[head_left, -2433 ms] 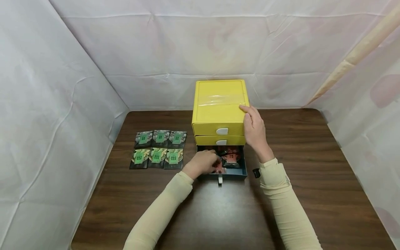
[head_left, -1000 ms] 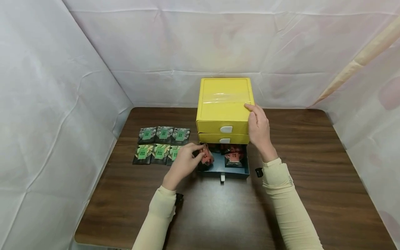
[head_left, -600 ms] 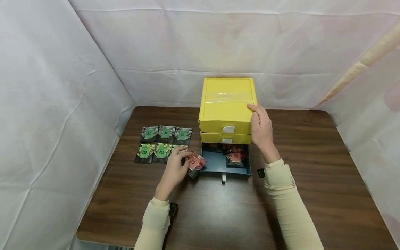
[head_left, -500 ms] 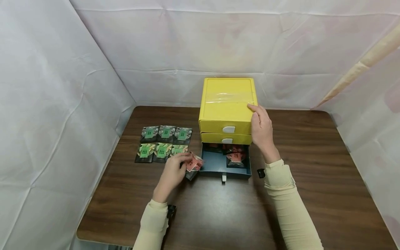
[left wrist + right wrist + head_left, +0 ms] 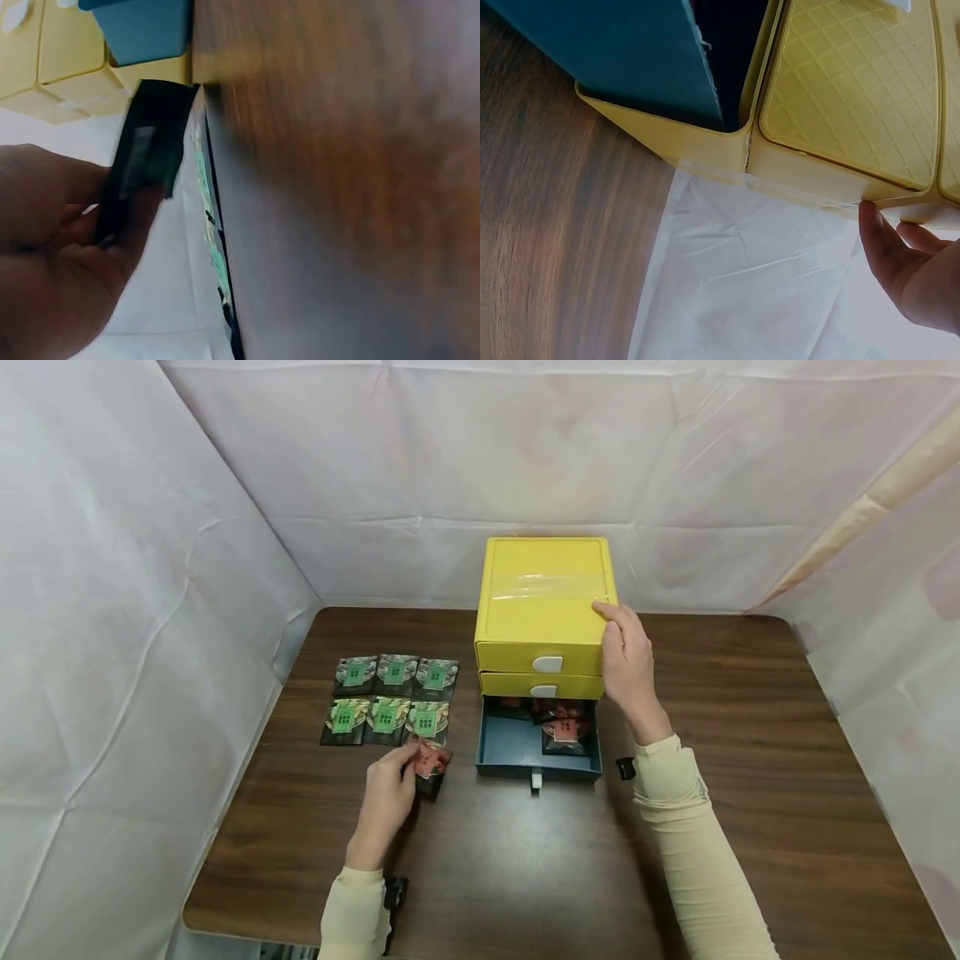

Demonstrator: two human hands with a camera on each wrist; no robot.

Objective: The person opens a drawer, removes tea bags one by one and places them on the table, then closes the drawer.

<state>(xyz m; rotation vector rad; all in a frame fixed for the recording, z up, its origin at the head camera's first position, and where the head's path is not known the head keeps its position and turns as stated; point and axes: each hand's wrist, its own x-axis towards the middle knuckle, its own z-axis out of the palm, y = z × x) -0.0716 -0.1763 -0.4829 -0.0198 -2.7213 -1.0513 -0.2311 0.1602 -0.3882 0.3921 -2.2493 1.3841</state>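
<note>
My left hand (image 5: pixel 384 806) pinches a dark sachet (image 5: pixel 430 764) with a red label between thumb and fingers. It is just in front of the nearer row of green-labelled sachets; in the left wrist view the sachet (image 5: pixel 154 124) tilts above the tabletop, its dark back showing. My right hand (image 5: pixel 628 664) rests against the right side of the yellow drawer unit (image 5: pixel 551 622), one finger over its top edge. The unit's blue bottom drawer (image 5: pixel 513 745) is pulled out. Inside, red-labelled sachets (image 5: pixel 565 733) lie on the right and towards the back, some partly hidden under the unit.
Two rows of three dark sachets lie left of the unit: the back row (image 5: pixel 395 674) has grey pictures, the front row (image 5: pixel 386 718) lighter green ones. Two upper drawers (image 5: pixel 577 685) with white tabs are closed. The wooden table (image 5: pixel 750 777) meets white cloth (image 5: pixel 375 460) behind.
My left hand has lifted the red-labelled sachet out of the drawer's left side and carried it left and towards me, near the front row. The right hand has stayed on the unit.
</note>
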